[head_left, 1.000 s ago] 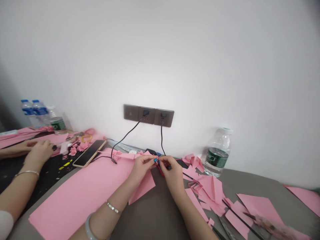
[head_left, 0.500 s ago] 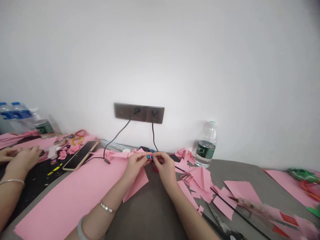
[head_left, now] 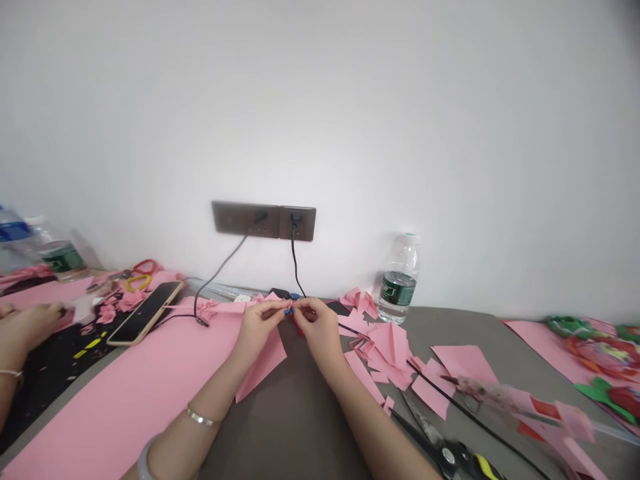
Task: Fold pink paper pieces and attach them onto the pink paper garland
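White wall (head_left: 320, 100), grey table (head_left: 295, 420). I see left hand (head_left: 260, 325), right hand (head_left: 318, 325) pinching tiny pink paper bit (head_left: 290, 304). Seems shaping step; next needs light touch.

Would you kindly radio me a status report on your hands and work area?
Left hand, right hand: fingertips together, pinching small pink piece, mostly hidden. Paper scraps beside right hand. Black scissors lower right.

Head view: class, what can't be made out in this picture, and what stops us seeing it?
All in the head view:
- Shape of the small pinkish item: fingertips of the left hand and right hand cover most of it.
- Full blue-labelled bottle: cut off by the left edge.
- Handle ends of the scissors: cut off by the bottom edge.
- Writing on the green label: too small.
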A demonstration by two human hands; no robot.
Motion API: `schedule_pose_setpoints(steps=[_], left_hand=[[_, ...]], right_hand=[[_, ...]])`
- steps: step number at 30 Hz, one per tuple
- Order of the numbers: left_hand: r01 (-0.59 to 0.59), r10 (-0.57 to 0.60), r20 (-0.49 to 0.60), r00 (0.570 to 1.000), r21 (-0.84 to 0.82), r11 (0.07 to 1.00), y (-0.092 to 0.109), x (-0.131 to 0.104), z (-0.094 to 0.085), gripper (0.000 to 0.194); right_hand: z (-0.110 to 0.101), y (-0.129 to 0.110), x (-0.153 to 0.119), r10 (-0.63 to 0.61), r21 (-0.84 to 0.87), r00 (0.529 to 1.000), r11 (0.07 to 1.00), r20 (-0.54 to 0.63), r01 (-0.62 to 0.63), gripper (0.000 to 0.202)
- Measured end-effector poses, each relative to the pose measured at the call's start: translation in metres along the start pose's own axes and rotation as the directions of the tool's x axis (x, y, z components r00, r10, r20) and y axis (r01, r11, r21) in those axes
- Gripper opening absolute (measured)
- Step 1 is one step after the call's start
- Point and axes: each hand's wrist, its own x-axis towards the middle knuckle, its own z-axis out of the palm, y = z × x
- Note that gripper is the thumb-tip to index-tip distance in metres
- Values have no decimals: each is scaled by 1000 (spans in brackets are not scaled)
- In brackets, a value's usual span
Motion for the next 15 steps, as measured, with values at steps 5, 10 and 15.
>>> schedule_pose_setpoints(steps=[5, 10, 15], left_hand=[[-98, 98, 9, 995, 95, 991, -1, -1, -1, 16], [-175, 174, 23, 985, 207, 963, -2, -1, -1, 11], [-281, 267, 88, 960, 298, 912, 1, -1, -3, 13]], right_hand=[[2, -1, 2, 193, 231, 981, 953, 30, -195, 10], [2, 2, 3, 345, 392, 932, 847, 110, -360, 14], [3, 10, 3, 415, 453, 895, 774, 165, -442, 24]])
